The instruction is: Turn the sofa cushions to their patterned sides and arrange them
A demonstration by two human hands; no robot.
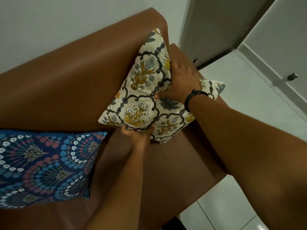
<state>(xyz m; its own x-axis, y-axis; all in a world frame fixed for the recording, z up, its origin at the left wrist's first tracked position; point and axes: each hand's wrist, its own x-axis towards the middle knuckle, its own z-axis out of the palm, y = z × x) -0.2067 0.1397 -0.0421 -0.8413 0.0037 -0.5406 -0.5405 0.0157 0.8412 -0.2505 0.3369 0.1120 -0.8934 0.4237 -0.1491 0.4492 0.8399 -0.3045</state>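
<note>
A cream cushion [142,90] with yellow and grey flowers leans in the corner of the brown sofa [69,77], patterned side facing me, against the backrest and the right armrest. My left hand [137,133] grips its lower edge from below. My right hand [179,82], with a black band on the wrist, presses on its right side near the armrest. A dark blue cushion [44,166] with blue, red and white flowers lies on the seat at the left, pattern up.
The sofa's right armrest [204,130] ends at a white tiled floor [249,97]. A grey door [216,27] and a white cabinet with a dark knob [292,77] stand behind it. A white wall rises behind the backrest.
</note>
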